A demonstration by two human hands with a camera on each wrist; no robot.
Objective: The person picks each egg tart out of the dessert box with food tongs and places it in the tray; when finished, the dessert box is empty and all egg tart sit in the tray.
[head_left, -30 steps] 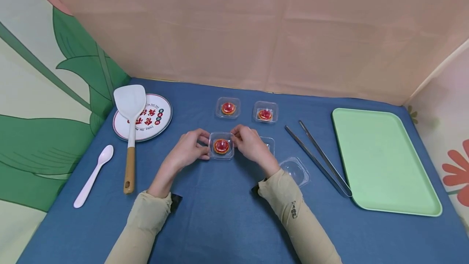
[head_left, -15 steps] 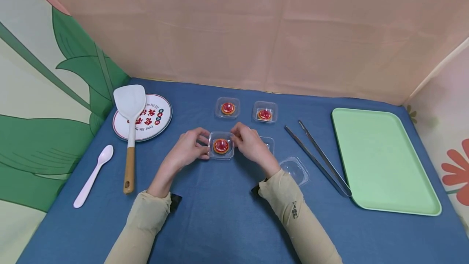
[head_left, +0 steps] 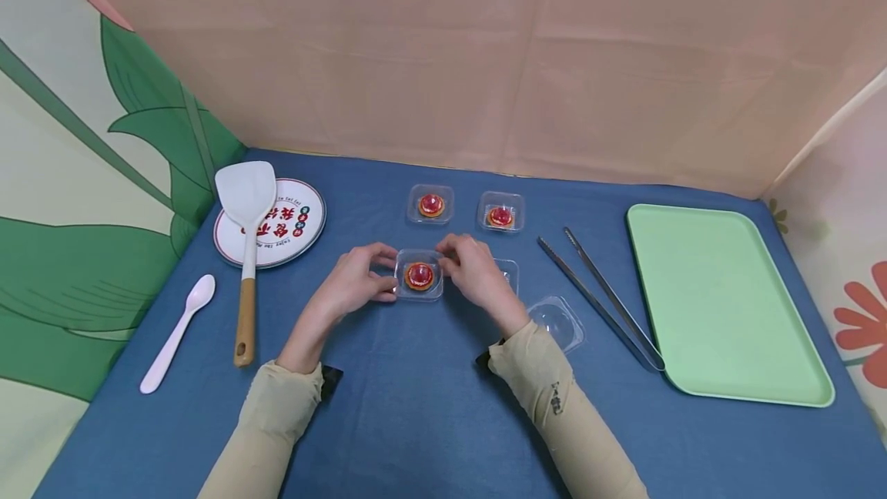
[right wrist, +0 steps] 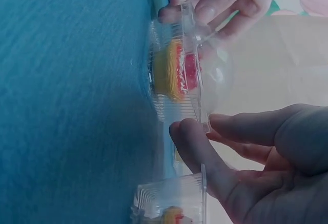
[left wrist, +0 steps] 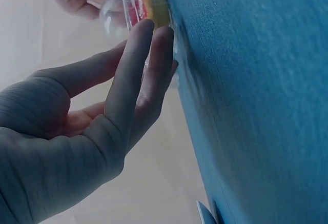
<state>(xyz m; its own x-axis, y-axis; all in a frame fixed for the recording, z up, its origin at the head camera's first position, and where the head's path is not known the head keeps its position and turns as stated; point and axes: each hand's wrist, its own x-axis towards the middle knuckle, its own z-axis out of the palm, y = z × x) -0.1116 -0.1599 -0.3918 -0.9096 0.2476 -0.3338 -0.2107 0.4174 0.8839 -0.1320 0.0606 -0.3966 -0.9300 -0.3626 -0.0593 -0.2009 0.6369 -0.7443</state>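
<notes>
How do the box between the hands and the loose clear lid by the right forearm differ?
The box holds a red-topped tart; the lid shows only blue cloth through it. The left hand and right hand pinch the box; no fingers touch the lid. The box sits nearly square to the head view; the lid lies askew. Both are clear plastic.

On the near side of the middle boxed tart (head_left: 419, 276), a hand could pass over the blue cloth (head_left: 409, 391). The left hand (head_left: 355, 280) blocks its left, the right hand (head_left: 475, 272) and a partly hidden box (head_left: 510, 272) its right; two boxed tarts (head_left: 431, 205) stand beyond it.
</notes>
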